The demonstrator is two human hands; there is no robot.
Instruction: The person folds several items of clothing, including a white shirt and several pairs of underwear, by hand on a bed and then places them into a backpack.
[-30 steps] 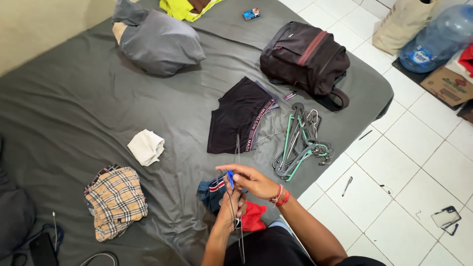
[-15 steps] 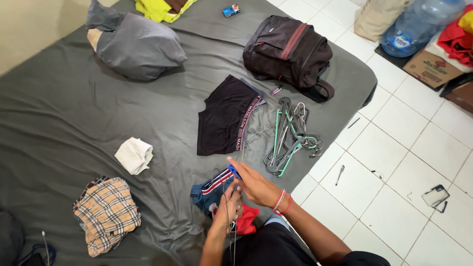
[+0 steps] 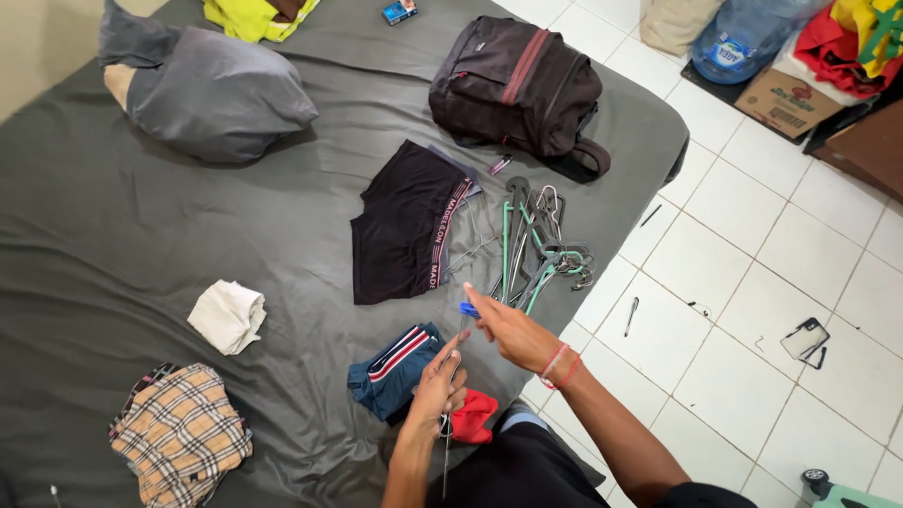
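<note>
While the left hand grips a wire hanger, right hand pinches a blue clip.

Single head-worn view, looking steeply down from above onto a grey bed, hands near at lower centre.

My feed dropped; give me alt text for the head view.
Both hands, left and right, hold a thin wire hanger with a blue clip over a grey bed sheet, near folded blue shorts and a pile of hangers.
</note>
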